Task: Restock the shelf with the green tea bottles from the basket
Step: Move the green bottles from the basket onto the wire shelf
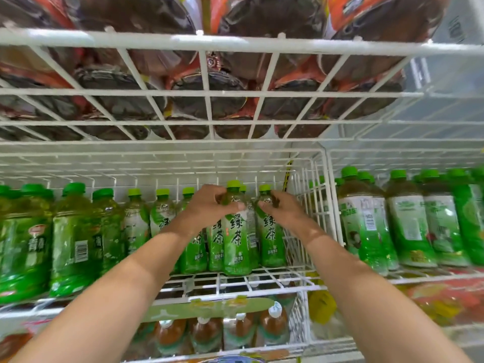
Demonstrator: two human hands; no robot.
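While both arms reach up to the middle shelf, the scene reads as follows.

Bottle direction: the front green tea bottle (237, 231) stands upright, long axis vertical, cap at the top, label facing the camera.
Bottle place: it stands on the white wire shelf (262, 284), at the front of a row, just beside a second bottle (271, 231) on its right.
Left hand: the left hand (212, 205) is wrapped around the front bottle's shoulder just below the cap, fingers curled on it.
Right hand: the right hand (281, 208) has its fingers closed on the upper part of the second bottle.
Shelf: a white wire grid with a wire divider (311, 205) on the right of the row; more green bottles (366, 221) stand beyond it and others far left.
Surroundings: dark bottles with orange labels (209, 100) sit on the wire rack above; brown drink bottles with white caps (272, 326) fill the shelf below.
Bottle look: clear plastic, greenish tea, bright green cap, a green and white label with large dark characters.
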